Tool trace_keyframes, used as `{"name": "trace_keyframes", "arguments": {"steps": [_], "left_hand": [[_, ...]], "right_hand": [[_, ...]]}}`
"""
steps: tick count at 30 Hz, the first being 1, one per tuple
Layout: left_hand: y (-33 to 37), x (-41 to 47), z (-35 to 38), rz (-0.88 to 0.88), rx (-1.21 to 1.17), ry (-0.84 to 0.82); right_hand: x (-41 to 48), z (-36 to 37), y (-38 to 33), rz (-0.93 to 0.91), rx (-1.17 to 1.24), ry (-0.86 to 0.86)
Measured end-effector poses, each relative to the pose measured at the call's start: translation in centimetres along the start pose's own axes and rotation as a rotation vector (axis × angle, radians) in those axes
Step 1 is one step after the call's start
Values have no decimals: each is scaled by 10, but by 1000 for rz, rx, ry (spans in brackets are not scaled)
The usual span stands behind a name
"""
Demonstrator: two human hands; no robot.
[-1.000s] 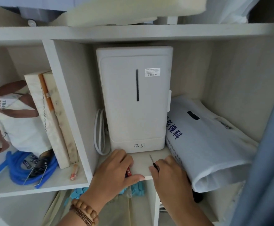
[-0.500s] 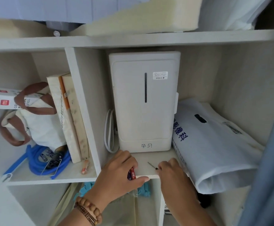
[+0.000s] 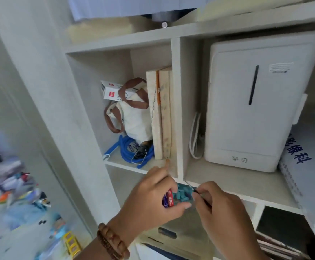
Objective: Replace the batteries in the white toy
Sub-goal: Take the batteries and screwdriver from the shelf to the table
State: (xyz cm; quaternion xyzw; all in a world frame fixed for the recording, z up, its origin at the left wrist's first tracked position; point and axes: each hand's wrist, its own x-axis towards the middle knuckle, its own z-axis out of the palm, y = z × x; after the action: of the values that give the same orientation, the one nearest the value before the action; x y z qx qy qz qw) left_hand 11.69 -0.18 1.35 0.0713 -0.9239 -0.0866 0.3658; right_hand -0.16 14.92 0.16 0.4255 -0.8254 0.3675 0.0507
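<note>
My left hand is closed around red and blue batteries, held just below the shelf's front edge. My right hand pinches a thin screwdriver whose metal tip points up and left toward the shelf edge. Both hands hover close together in front of the lower compartment. No white toy can be picked out; the large white appliance with a dark vertical slot stands on the shelf above my right hand.
A white bag with blue print lies right of the appliance. The left compartment holds upright books, a cloth bag with brown handles and a blue hose. Teal pieces sit behind my fingers. Blurred clutter lies at lower left.
The view has swung left and down. Both hands have pulled back off the shelf with the batteries and screwdriver and now hang below its front edge.
</note>
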Motion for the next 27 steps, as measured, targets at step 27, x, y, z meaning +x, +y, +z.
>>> {"name": "trace_keyframes", "arguments": {"steps": [27], "left_hand": [[-200, -391, -425, -550, 571, 147]], "right_hand": [[-107, 307, -485, -599, 383, -435]]}}
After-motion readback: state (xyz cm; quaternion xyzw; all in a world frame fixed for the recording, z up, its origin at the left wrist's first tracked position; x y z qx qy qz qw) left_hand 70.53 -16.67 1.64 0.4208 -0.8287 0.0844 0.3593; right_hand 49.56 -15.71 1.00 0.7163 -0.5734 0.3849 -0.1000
